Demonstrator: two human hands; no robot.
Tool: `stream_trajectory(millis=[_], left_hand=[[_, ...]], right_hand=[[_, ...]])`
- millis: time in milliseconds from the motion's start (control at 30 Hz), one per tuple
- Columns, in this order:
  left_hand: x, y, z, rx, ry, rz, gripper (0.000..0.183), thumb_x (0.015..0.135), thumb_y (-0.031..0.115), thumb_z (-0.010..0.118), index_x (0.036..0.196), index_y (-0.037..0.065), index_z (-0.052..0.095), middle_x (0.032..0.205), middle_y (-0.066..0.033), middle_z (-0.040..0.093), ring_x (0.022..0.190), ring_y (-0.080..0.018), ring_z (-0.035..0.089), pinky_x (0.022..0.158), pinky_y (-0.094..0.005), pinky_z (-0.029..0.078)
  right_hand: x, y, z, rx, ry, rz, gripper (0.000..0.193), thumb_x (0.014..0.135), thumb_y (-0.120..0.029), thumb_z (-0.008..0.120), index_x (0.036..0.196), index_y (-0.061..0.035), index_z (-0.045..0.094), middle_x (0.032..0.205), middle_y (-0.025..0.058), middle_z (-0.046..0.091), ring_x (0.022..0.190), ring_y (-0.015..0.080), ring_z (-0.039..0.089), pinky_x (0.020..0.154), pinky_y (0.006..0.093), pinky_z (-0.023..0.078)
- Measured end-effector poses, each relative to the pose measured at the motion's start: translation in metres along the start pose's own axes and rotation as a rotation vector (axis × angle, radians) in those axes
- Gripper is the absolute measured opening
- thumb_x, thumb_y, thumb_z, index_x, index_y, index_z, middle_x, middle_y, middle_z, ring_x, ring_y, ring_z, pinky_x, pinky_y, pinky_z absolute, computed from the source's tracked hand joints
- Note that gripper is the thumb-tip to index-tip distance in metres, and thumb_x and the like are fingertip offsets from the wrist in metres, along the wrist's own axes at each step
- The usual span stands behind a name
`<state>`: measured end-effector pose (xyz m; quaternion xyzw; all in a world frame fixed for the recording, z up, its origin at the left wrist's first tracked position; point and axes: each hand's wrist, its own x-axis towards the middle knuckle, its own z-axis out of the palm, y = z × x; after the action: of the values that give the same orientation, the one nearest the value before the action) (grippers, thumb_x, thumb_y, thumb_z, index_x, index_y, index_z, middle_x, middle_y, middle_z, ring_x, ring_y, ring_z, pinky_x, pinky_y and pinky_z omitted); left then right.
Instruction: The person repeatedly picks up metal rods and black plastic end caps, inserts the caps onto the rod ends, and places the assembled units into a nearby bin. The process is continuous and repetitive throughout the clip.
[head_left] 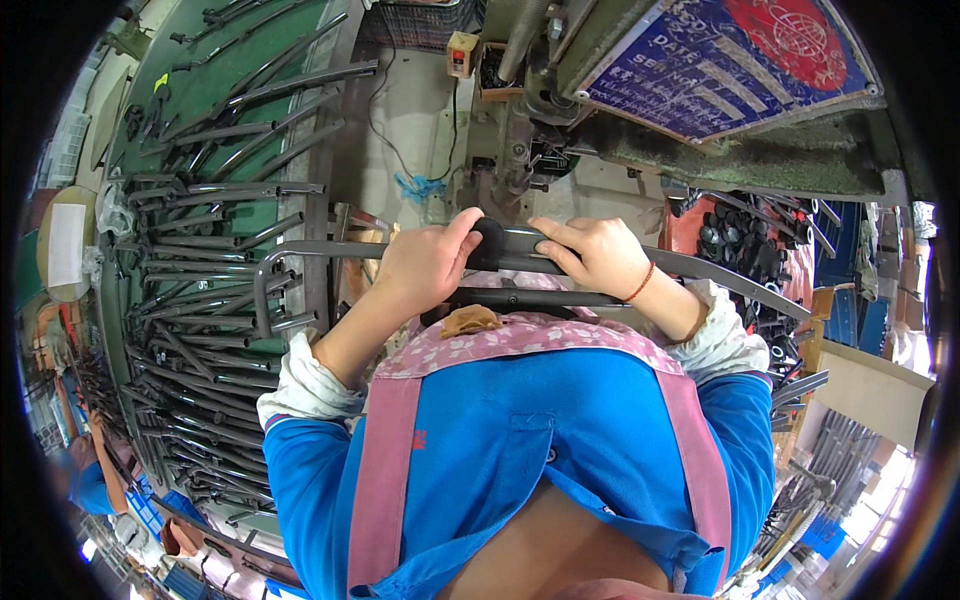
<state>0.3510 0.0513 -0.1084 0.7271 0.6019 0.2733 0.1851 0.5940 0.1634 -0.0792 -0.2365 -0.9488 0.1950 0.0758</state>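
I hold a long grey metal tube across my front with both hands. Its left end [330, 250] bends down in a hook, and its right part [735, 284] runs out past my right hand. My left hand [425, 262] is closed around the tube, its thumb against a black fitting [487, 246] on the tube. My right hand [597, 255] is closed on the tube just right of this fitting, fingers over the top. A darker tube piece [545, 298] lies below, close to my apron; whether it joins the held tube I cannot tell.
Many dark bent tubes lie on a green-topped bench [235, 120] at the left. Ahead stands a green machine [740, 155] with a blue plate [690, 75]. A red container [690, 225] of black parts is at the right. Another person [95, 480] is far left.
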Motion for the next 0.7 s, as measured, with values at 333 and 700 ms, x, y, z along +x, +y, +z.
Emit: stream_trajectory(millis=[333,700], left_hand=[[0.014,0.0,0.008,0.008,0.035,-0.053,0.021,0.098,0.025,0.051,0.113,0.012,0.058,0.06,-0.0136,0.062,0.055,-0.0348,0.061,0.049,-0.0464,0.044],[0.05,0.008,-0.002,0.002,0.167,-0.067,0.018,0.098,0.027,0.051,0.098,0.013,0.062,0.06,-0.0141,0.062,0.056,-0.035,0.062,0.05,-0.0458,0.046]], right_hand=[[0.006,0.007,0.006,0.03,0.03,0.021,0.033,0.091,-0.034,0.061,0.117,-0.0152,0.066,0.065,0.011,0.063,0.057,0.0303,0.063,0.053,0.0406,0.051],[0.016,0.015,-0.02,-0.031,0.041,0.078,0.033,0.092,-0.037,0.06,0.117,-0.0174,0.066,0.07,0.0103,0.065,0.062,0.0304,0.065,0.056,0.04,0.053]])
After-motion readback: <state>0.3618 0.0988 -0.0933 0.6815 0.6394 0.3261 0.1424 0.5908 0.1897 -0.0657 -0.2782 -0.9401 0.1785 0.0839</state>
